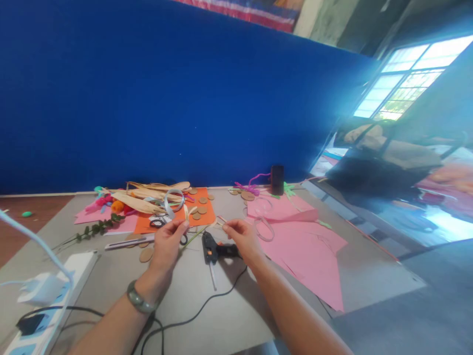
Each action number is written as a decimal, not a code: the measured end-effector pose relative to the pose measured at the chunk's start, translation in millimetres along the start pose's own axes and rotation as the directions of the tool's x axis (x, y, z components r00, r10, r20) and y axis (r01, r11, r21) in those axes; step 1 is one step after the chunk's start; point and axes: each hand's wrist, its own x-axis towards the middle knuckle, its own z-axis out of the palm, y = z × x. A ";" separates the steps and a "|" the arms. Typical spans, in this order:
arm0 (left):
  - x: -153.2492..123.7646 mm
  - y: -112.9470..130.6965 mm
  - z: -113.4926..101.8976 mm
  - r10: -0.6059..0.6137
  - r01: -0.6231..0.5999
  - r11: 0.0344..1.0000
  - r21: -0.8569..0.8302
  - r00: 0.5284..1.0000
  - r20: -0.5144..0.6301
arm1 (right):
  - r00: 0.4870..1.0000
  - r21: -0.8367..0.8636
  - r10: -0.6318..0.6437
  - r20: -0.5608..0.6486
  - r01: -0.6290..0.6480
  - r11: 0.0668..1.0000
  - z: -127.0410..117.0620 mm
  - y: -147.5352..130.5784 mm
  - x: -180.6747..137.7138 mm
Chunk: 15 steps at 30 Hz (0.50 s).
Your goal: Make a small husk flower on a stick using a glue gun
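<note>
So here we've got both hands up over the grey tabletop (229, 315), pinching the two ends of a thin pale strip (205, 226), some kind of dried leaf or straw sliver by the look of it. Our left hand (168, 241) has its grip closed on the near end with thumb and fingertips, and our right hand (242, 236) pinches the far end the same way, so the strip hangs stretched between them, probably to keep it straight and off the clutter. Right underneath sits the black glue gun (214, 250), lying on its side with its cord trailing toward us, close enough to grab. Off to the left there's an orange sheet (207, 213) with more dried leaves (148, 197) and little cardboard discs, and pink paper (306, 246) spreads out on the right. A power strip (55, 296) sits at the near left corner.
</note>
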 end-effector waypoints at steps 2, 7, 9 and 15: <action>7.5 -2.2 -3.1 -0.005 0.001 0.998 -0.056 0.998 -0.068 | 0.996 -0.358 -0.040 0.080 0.066 0.931 0.3 -6.2 16.2; 12.4 -5.4 -4.5 -0.020 0.009 0.995 -0.102 0.995 -0.102 | 0.988 -0.790 0.082 0.132 0.055 0.610 25.9 -17.9 79.1; 14.2 -6.1 -6.0 -0.017 0.004 0.995 -0.102 0.992 -0.121 | 0.984 -0.814 0.151 0.100 -0.006 0.580 42.9 -15.5 104.3; 25.3 -8.9 -14.2 0.031 -0.051 0.991 -0.120 0.985 -0.169 | 0.960 -0.764 0.253 0.123 -0.071 0.641 81.0 -1.9 150.1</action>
